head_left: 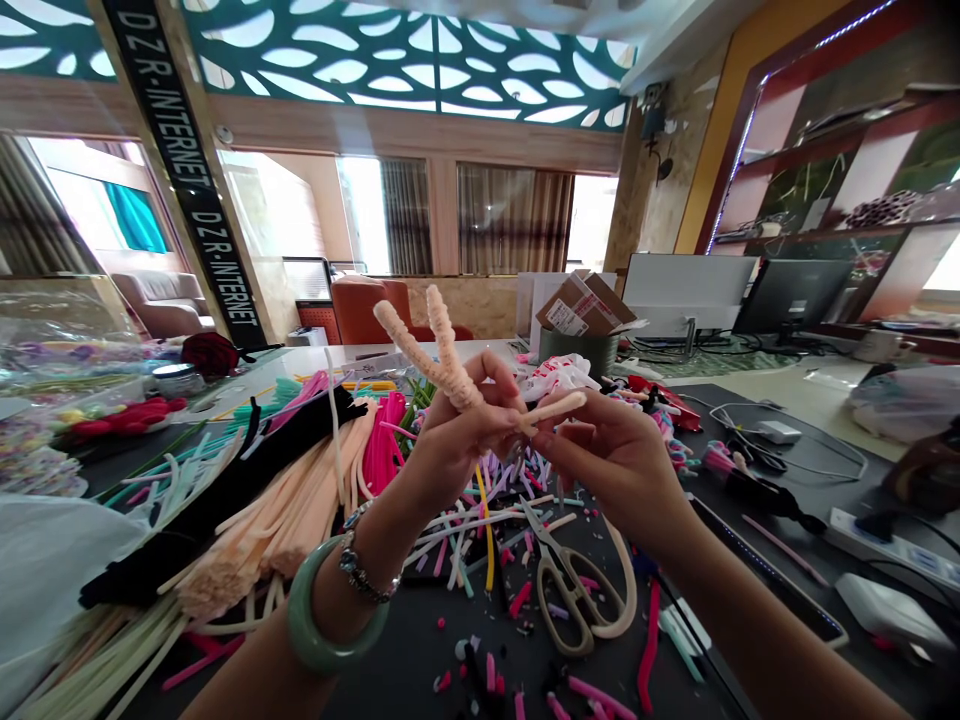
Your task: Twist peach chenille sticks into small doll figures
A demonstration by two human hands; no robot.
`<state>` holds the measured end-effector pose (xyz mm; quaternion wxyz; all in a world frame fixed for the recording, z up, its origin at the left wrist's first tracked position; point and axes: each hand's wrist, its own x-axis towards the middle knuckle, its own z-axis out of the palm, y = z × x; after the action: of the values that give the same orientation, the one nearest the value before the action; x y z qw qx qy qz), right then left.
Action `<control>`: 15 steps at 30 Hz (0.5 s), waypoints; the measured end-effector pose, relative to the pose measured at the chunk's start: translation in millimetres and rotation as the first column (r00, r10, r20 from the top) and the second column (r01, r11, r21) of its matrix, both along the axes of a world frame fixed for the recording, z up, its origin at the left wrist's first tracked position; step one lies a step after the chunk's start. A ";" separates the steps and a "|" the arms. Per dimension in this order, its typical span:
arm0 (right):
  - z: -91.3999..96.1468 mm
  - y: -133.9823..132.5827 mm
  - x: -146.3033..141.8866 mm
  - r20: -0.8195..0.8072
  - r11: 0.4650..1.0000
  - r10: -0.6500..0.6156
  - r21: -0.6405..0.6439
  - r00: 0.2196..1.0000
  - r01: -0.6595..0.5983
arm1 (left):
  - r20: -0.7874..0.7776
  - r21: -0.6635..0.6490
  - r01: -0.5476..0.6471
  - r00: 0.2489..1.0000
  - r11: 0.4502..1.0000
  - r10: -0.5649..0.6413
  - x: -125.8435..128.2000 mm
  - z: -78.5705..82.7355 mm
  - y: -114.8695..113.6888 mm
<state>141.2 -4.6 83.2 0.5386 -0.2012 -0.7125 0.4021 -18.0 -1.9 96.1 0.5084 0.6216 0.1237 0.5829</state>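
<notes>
Left hand [469, 425]: closed on one forked peach chenille piece [451, 378], enclosed middle hidden. Right hand [619, 450]: fingertips drawn together beside the piece's thin prong, grip hard to make out. Below both: scissors [561, 558] on bench [416, 645], amid clippings [520, 598]. Left of left hand: peach stem bundle [289, 500]. Forearms [757, 600]: cut off at lower edge
</notes>
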 end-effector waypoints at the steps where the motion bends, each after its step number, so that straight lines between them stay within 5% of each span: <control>1: 0.0 0.3 0.0 0.000 1.000 0.007 0.007 1.000 -0.007 | 0.004 0.004 0.011 1.000 1.000 -0.011 0.1 0.1 -0.2; 9: 3.9 1.2 5.3 0.125 0.991 -0.117 0.083 0.985 0.107 | -0.066 0.025 0.131 0.989 0.991 -0.130 -3.9 1.9 -0.5; 15: 11.5 0.7 14.7 0.277 0.839 -0.436 0.468 0.856 0.277 | -0.216 0.018 0.171 0.963 0.985 -0.163 -10.4 8.1 -5.4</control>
<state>155.8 -3.9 94.7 0.4896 -0.2872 -0.8186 0.0877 -28.4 -7.3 104.2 0.5280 0.6982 0.1140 0.4699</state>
